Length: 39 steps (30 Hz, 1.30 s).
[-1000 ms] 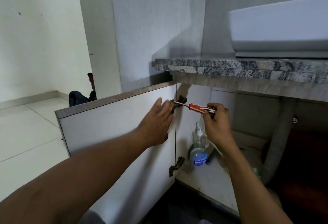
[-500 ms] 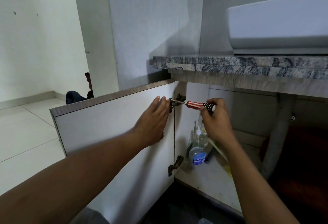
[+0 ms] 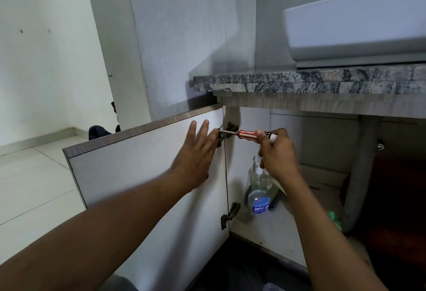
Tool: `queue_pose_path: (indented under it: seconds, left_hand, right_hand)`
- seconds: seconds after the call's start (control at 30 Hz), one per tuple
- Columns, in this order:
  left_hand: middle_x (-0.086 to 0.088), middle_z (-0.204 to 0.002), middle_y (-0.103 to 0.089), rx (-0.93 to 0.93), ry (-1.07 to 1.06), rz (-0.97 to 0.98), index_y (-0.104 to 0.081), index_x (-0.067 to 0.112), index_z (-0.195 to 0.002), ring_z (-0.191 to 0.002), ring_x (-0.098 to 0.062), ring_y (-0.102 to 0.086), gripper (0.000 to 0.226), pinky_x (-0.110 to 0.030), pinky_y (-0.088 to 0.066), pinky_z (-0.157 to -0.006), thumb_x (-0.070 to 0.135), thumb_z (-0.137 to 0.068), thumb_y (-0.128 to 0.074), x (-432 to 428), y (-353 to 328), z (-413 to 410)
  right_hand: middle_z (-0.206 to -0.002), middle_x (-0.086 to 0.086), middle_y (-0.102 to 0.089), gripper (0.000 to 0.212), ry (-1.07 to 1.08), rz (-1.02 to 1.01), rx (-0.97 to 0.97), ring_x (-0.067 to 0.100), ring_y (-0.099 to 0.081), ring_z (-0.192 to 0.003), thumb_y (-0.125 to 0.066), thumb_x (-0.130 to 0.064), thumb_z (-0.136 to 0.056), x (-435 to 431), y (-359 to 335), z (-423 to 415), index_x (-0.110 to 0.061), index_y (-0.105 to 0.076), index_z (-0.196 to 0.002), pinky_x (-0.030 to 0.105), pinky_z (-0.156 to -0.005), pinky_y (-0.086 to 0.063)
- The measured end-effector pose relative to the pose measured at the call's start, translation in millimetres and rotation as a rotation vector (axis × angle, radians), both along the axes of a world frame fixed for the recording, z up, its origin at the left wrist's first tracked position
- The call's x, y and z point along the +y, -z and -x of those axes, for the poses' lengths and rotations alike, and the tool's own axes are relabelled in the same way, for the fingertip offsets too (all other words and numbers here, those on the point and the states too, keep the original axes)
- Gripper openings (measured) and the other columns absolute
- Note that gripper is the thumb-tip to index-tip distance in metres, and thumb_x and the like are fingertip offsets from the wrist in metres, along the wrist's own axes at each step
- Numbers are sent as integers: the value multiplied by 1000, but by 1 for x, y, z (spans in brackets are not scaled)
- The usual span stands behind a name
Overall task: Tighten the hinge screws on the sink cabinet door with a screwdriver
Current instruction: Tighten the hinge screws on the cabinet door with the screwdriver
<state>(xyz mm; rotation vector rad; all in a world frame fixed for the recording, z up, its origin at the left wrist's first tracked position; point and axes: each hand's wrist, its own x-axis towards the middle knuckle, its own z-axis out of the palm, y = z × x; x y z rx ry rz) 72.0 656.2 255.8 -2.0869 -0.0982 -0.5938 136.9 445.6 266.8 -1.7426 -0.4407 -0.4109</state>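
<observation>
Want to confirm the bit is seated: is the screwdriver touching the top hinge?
Touching. The head view shows the screwdriver shaft ending on the top hinge with no gap; the right hand grips its handle.

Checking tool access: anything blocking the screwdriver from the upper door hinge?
Nothing visible. The red-and-white striped screwdriver in the right hand reaches the dark metal upper hinge. The left hand lies flat on the white cabinet door, fingertips beside the tip, not across it. The clear pump bottle sits below.
</observation>
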Motion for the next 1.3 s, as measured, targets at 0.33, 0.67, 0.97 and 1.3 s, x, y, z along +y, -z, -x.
queue_pose_path:
  seconds: [0.33, 0.67, 0.97, 1.3]
  left_hand:
    - [-21, -167, -6, 19, -2, -14, -12, 8, -160, -151, -53, 8, 92, -73, 7, -117, 59, -91, -47, 1, -2, 1]
    - [-26, -166, -4, 9, 9, 30, -15, 10, -159, -152, -51, 7, 94, -71, 5, -118, 63, -90, -50, 0, -1, 4]
    - [-30, -164, 15, 10, -47, 61, -13, 23, -161, -147, -56, 21, 88, -74, 4, -115, 66, -93, -46, -8, -5, 5]
    - [-21, -167, 15, 28, -58, 47, -10, 28, -161, -146, -55, 25, 85, -81, 19, -104, 65, -93, -46, -6, -16, 4]
  right_hand:
    - [-85, 3, -65, 25, 89, -18, -43, 23, -68, -70, -57, -42, -93, 0, 1, 3, -20, -51, -103, 40, -59, -58]
    - [-88, -1, -62, 33, -68, 68, 20, 11, -61, -66, -62, -28, -93, -9, 17, -6, -25, -39, -115, 21, -49, -43]
    - [-73, 4, -61, 44, 35, 266, 104, 16, -57, -61, -46, -56, -95, -8, 19, -4, -13, -54, -95, 25, -48, -36]
    - [-76, 3, -62, 39, 112, 35, -7, 17, -60, -63, -51, -54, -92, 0, 12, -1, -15, -51, -98, 26, -48, -40]
